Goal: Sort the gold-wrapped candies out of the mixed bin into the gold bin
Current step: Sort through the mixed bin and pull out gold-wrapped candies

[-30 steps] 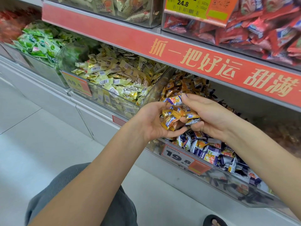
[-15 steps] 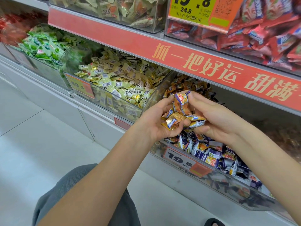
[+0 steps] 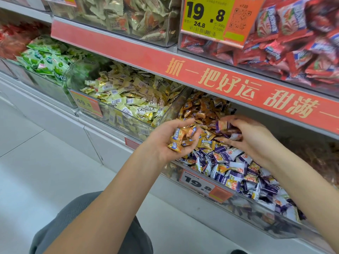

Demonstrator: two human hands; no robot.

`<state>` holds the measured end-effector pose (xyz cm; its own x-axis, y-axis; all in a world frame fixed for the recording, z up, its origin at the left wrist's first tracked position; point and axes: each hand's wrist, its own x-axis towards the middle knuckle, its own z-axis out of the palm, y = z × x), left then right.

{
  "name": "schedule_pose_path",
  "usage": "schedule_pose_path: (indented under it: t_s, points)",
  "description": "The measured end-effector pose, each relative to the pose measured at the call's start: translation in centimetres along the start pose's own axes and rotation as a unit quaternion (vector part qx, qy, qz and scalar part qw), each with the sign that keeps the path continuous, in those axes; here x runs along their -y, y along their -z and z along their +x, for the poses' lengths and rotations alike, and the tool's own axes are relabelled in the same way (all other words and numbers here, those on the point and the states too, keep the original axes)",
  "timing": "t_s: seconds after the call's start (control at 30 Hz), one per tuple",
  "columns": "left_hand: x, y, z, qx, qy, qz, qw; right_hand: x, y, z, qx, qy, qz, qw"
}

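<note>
My left hand (image 3: 163,142) is cupped palm-up over the clear mixed bin (image 3: 247,206) and holds a small pile of gold-orange wrapped candies (image 3: 180,137). My right hand (image 3: 251,138) hovers just to its right, its fingers curled around a purple-wrapped candy (image 3: 222,125) and another wrapper beneath. Inside the mixed bin, gold-orange candies (image 3: 200,109) are heaped at the back and purple-and-white candies (image 3: 233,171) at the front. To the left stands the bin of pale gold wrapped candies (image 3: 132,99).
A red shelf strip (image 3: 201,77) with gold characters overhangs the bins. Green candies (image 3: 45,61) fill a bin far left; red packets (image 3: 293,41) and beige packets (image 3: 132,15) fill the upper shelf. Price tags (image 3: 205,186) hang on bin fronts. White floor (image 3: 36,162) lies below left.
The two hands have drawn apart. The left keeps the gold-orange candies in its palm; the right has moved away to the right with a purple candy in its fingers.
</note>
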<state>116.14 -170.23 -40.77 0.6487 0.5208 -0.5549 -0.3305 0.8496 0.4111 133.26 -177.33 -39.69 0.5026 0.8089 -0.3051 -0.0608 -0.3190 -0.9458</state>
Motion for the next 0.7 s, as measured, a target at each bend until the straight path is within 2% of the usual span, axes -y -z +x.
schedule_pose_path:
  t_s: [0.07, 0.1, 0.13, 0.23, 0.3, 0.33, 0.37, 0.4, 0.47, 0.53, 0.6, 0.7]
  points:
    - [-0.4, 0.1, -0.3, 0.004, 0.002, -0.006, 1.000, -0.1, 0.7, -0.4, -0.003, 0.038, -0.150, 0.988]
    - [-0.6, 0.2, -0.5, 0.007, 0.004, -0.013, 1.000, 0.0, 0.8, -0.7, -0.008, 0.068, -0.236, 0.969]
    - [-0.8, 0.2, -0.8, 0.012, 0.009, -0.019, 1.000, 0.1, 0.8, -0.9, -0.011, 0.107, -0.320, 0.941]
    - [-1.2, 0.5, -1.7, 0.007, 0.028, -0.053, 0.998, 0.1, 0.1, -1.3, -0.020, 0.206, -0.523, 0.827]
    - [-1.3, 0.9, -2.5, -0.018, 0.034, -0.063, 0.997, -0.5, -0.6, -1.0, -0.042, 0.243, -0.614, 0.750]
    - [-1.2, 1.2, -2.9, -0.033, 0.033, -0.059, 0.997, -0.7, -0.9, -0.6, -0.045, 0.262, -0.634, 0.726]
    - [-1.1, 1.6, -3.3, -0.048, 0.032, -0.048, 0.997, -0.7, -1.3, -0.2, -0.038, 0.286, -0.633, 0.718]
    - [-1.0, 1.9, -3.6, -0.061, 0.028, -0.033, 0.997, -0.7, -1.6, 0.5, -0.012, 0.308, -0.614, 0.727]
    - [-0.7, 2.5, -4.2, -0.072, 0.020, -0.008, 0.997, -0.5, -2.4, 1.9, 0.078, 0.323, -0.564, 0.756]
    - [-0.5, 2.8, -4.6, -0.067, 0.019, 0.007, 0.998, -0.6, -3.5, 3.4, 0.151, 0.317, -0.558, 0.752]
    - [-0.6, 3.3, -4.8, -0.061, 0.023, 0.017, 0.998, -0.9, -4.9, 4.7, 0.156, 0.324, -0.561, 0.745]
    - [-1.0, 3.9, -5.3, -0.049, 0.032, 0.023, 0.998, -1.1, -6.6, 5.9, 0.095, 0.317, -0.560, 0.760]
